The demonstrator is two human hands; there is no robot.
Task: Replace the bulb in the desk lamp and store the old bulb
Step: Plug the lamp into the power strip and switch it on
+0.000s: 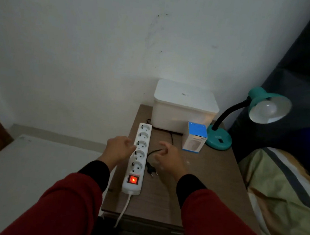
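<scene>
Lamp unplugged ahead of bulb removal.
Plug [151, 170] lies free on the counter [191, 186] beside the live power strip [137, 159]; both hands, left hand [118, 148] and right hand [169, 159], hover with loosely curled, empty fingers. Old bulb [268, 109] sits in the lamp [244, 115] at 2 o'clock, boxed replacement [194, 135] adjacent.
</scene>
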